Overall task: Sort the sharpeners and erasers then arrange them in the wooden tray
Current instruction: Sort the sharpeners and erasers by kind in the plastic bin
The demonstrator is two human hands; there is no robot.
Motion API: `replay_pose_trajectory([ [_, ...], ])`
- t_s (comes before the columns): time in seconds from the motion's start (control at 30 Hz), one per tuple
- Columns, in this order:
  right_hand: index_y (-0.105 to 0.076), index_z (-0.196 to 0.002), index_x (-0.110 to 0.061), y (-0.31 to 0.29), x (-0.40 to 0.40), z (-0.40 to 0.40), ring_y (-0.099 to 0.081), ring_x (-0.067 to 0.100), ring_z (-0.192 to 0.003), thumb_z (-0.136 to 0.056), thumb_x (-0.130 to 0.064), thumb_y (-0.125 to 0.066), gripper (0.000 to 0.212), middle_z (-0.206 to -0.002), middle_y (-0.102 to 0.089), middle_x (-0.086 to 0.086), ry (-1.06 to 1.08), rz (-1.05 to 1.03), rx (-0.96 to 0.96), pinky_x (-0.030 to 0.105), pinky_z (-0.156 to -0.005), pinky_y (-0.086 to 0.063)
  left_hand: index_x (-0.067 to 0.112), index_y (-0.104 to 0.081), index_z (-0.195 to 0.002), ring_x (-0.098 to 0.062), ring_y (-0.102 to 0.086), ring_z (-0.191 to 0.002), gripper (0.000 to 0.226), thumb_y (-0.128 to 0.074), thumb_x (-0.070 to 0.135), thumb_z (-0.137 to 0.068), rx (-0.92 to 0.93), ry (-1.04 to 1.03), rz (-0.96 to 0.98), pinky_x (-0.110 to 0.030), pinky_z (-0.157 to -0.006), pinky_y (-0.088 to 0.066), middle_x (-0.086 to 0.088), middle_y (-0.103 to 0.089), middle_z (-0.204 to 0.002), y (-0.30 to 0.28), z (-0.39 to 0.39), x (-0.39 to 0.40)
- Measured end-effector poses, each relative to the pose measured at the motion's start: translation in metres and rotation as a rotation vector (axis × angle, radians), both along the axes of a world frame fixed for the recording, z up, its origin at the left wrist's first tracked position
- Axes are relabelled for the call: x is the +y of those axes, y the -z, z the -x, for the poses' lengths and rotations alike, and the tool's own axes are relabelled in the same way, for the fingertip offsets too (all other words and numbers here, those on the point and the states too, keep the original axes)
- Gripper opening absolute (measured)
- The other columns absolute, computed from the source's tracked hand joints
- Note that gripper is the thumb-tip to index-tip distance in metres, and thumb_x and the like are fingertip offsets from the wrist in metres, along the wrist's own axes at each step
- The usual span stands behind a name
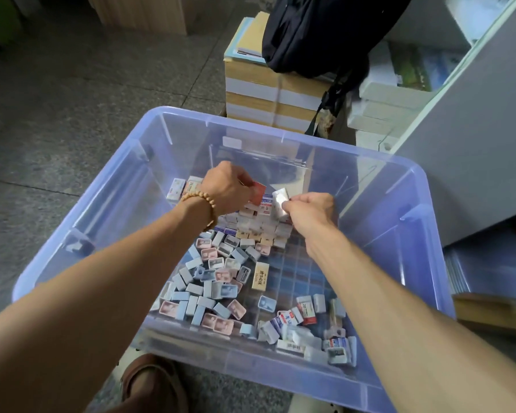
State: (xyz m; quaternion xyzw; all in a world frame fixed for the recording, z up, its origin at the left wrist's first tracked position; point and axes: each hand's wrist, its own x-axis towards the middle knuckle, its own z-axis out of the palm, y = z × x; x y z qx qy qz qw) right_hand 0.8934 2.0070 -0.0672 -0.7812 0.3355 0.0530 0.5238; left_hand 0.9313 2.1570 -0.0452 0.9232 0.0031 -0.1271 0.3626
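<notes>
"2B" shows on a red-and-white eraser [307, 312]; other printing stays illegible.

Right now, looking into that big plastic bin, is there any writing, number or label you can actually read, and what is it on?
"2B": on a wrapped eraser near the front right of the bin.
"2B": seemingly also on an eraser behind the left hand.
Dark characters on the cream eraser: too blurred to read.
Barcode sticker: digits too small.
Red packet in the left hand, shiny eraser in the right hand: nothing legible.
</notes>
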Motion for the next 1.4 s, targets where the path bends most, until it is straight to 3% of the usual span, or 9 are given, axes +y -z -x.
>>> replay_pose_trajectory([
  [0.1, -0.078, -0.088, -0.018, 0.004, 0.005, -0.003, -0.065, 0.016, -0.081, -0.083, -0.016, -0.076, 0.005, -0.092, -0.074, -0.002, -0.056, 0.040, -0.021, 0.019, -0.061, -0.046, 0.021, -0.065, -0.081, -0.021, -0.064, -0.075, 0.016, -0.074, 0.033, -0.084, -0.072, 0.051, -0.113, -0.026, -0.066, -0.048, -0.003, -0.068, -0.079, 0.009, -0.004, -0.001],
  [0.23, -0.077, -0.097, -0.020, 0.010, 0.014, -0.006, -0.068, 0.021, -0.096, -0.086, -0.013, -0.069, 0.015, -0.104, -0.075, 0.000, -0.147, 0.097, -0.021, 0.027, -0.080, -0.055, 0.012, -0.070, -0.095, -0.030, -0.064, -0.084, 0.022, -0.074, 0.031, -0.085, -0.323, 0.109, -0.290, -0.033, -0.072, -0.048, -0.009, -0.070, -0.091, 0.015, 0.001, 0.001],
  [0.4, -0.072, -0.099, -0.021, 0.004, 0.010, 0.002, -0.068, 0.020, -0.089, -0.090, -0.021, -0.065, 0.011, -0.099, -0.073, -0.001, -0.327, 0.357, -0.136, 0.029, -0.076, -0.056, 0.017, -0.071, -0.095, -0.025, -0.062, -0.083, 0.016, -0.072, 0.030, -0.085, -0.372, 0.293, -0.289, -0.031, -0.068, -0.047, -0.004, -0.064, -0.090, 0.012, 0.002, 0.017],
  [0.57, -0.060, -0.124, -0.024, 0.004, 0.000, 0.014, -0.060, 0.020, -0.106, -0.083, -0.023, -0.074, 0.043, -0.123, -0.063, -0.002, -0.703, 0.519, -0.167, 0.030, -0.079, -0.048, 0.023, -0.066, -0.118, -0.024, -0.050, -0.101, 0.039, -0.075, 0.034, -0.082, -0.382, 0.511, -0.447, -0.032, -0.072, -0.043, -0.005, -0.056, -0.105, 0.018, 0.004, 0.029],
  [0.73, -0.063, -0.109, -0.021, 0.011, 0.006, 0.005, -0.059, 0.017, -0.083, -0.086, -0.026, -0.076, 0.026, -0.104, -0.068, -0.002, -0.692, 0.569, -0.279, 0.032, -0.071, -0.054, 0.023, -0.064, -0.121, -0.026, -0.050, -0.102, 0.040, -0.074, 0.035, -0.084, -0.430, 0.518, -0.424, -0.041, -0.071, -0.049, -0.006, -0.055, -0.105, 0.021, -0.002, 0.032],
  [0.87, -0.063, -0.108, -0.020, 0.014, 0.011, 0.001, -0.060, 0.020, -0.093, -0.085, -0.029, -0.076, 0.028, -0.107, -0.066, 0.000, -0.727, 0.582, -0.309, 0.037, -0.077, -0.054, 0.022, -0.061, -0.127, -0.026, -0.049, -0.102, 0.056, -0.082, 0.028, -0.075, -0.412, 0.564, -0.436, -0.045, -0.075, -0.052, -0.007, -0.055, -0.110, 0.025, -0.002, 0.039],
  [1.0, -0.057, -0.116, -0.018, 0.015, 0.005, 0.002, -0.058, 0.020, -0.095, -0.083, -0.032, -0.079, 0.042, -0.112, -0.061, 0.000, -0.824, 0.607, -0.297, 0.034, -0.077, -0.050, 0.018, -0.062, -0.127, -0.030, -0.050, -0.096, 0.055, -0.082, 0.016, -0.075, -0.470, 0.593, -0.433, -0.045, -0.073, -0.051, -0.012, -0.057, -0.106, 0.027, -0.003, 0.043],
  [1.23, -0.053, -0.104, -0.019, 0.018, 0.009, -0.004, -0.059, 0.023, -0.087, -0.083, -0.034, -0.078, 0.036, -0.099, -0.060, 0.000, -0.816, 0.645, -0.348, 0.039, -0.074, -0.053, 0.021, -0.060, -0.128, -0.029, -0.050, -0.096, 0.055, -0.081, 0.017, -0.077, -0.485, 0.599, -0.415, -0.045, -0.076, -0.049, -0.009, -0.056, -0.108, 0.034, -0.006, 0.047],
  [1.4, -0.049, -0.120, -0.017, 0.010, 0.004, 0.000, -0.061, 0.026, -0.098, -0.083, -0.044, -0.078, 0.054, -0.114, -0.060, 0.004, -0.900, 0.656, -0.246, 0.038, -0.078, -0.052, 0.018, -0.051, -0.134, -0.026, -0.050, -0.107, 0.061, -0.078, 0.023, -0.079, -0.373, 0.593, -0.457, -0.041, -0.082, -0.051, -0.009, -0.053, -0.120, 0.020, -0.001, 0.040],
])
